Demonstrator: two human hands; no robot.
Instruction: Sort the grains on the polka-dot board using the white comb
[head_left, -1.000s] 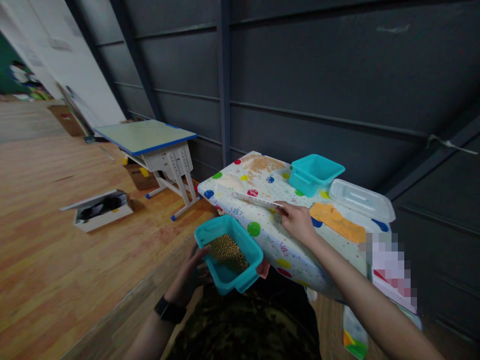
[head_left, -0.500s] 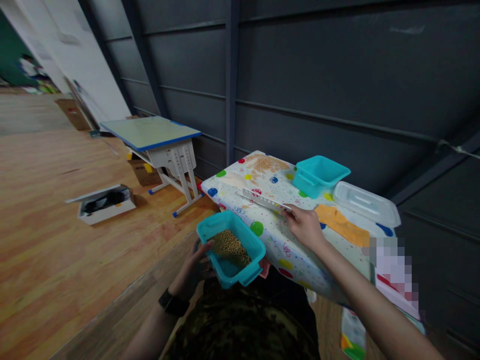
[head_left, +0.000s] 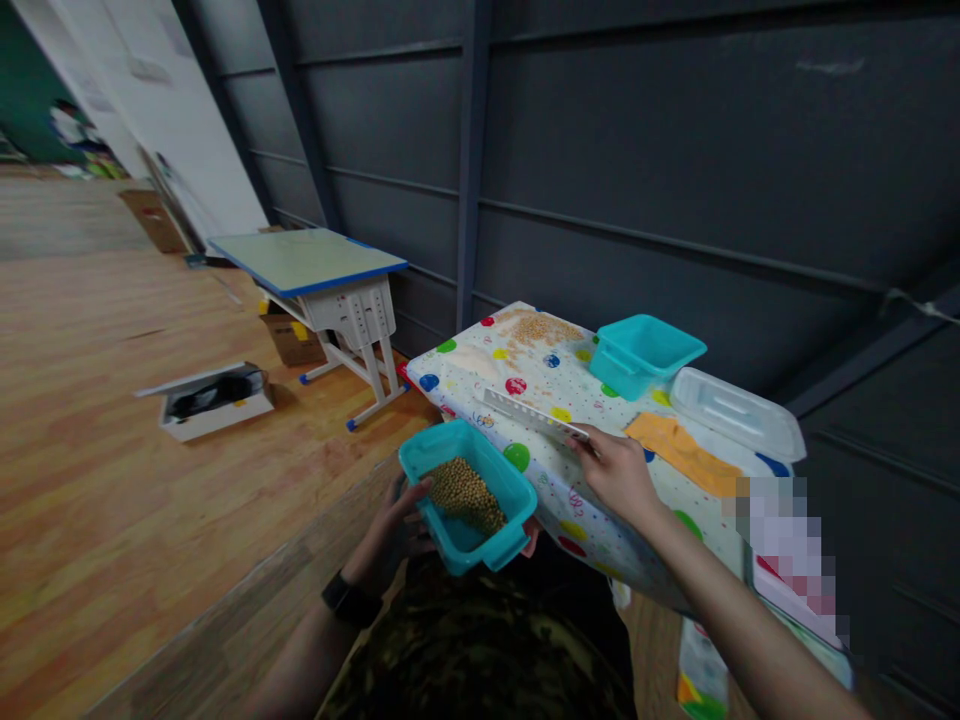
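My left hand (head_left: 397, 520) grips the left side of a teal plastic container (head_left: 517, 495), thumb over the rim. The container is held below the table's front edge and slightly tilted, with round tan beans (head_left: 465, 492) in it. My right hand (head_left: 619, 475) is closed on one end of a long white slotted strip (head_left: 529, 412), held over the front part of the table. Finer tan grains (head_left: 541, 328) are spread at the table's back left. A pale powdery patch (head_left: 480, 362) lies near the left corner.
On the patterned tablecloth (head_left: 544, 480) stand a second teal container (head_left: 619, 375), a clear lid (head_left: 739, 415) and an orange cloth (head_left: 682, 452). A dark panelled wall (head_left: 675, 150) rises behind. Left are a school desk (head_left: 307, 258) and an open white box (head_left: 217, 405) on the floor.
The white slotted strip has moved slightly toward the table's front edge with my right hand. My left hand still holds the container of beans. The view has shifted a little.
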